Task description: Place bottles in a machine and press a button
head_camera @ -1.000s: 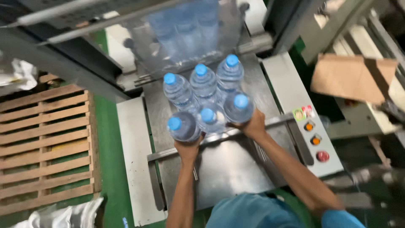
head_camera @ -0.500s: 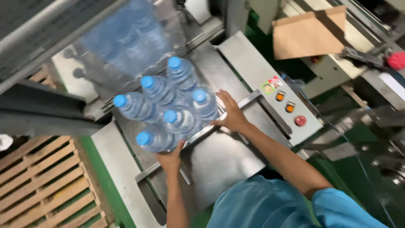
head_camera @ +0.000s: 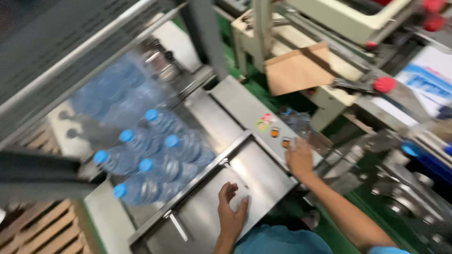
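Hands off the bottle group, one at the control panel

The water bottles [head_camera: 150, 160] stand beyond the bar, well ahead of the left hand [head_camera: 231, 212], which lies flat and empty, fingers apart, on the steel tabletop [head_camera: 263, 174]. The right hand [head_camera: 299, 157], empty, rests at the orange buttons [head_camera: 280, 137]. A loose bottle could tip as the group moves, judging by the gaps.
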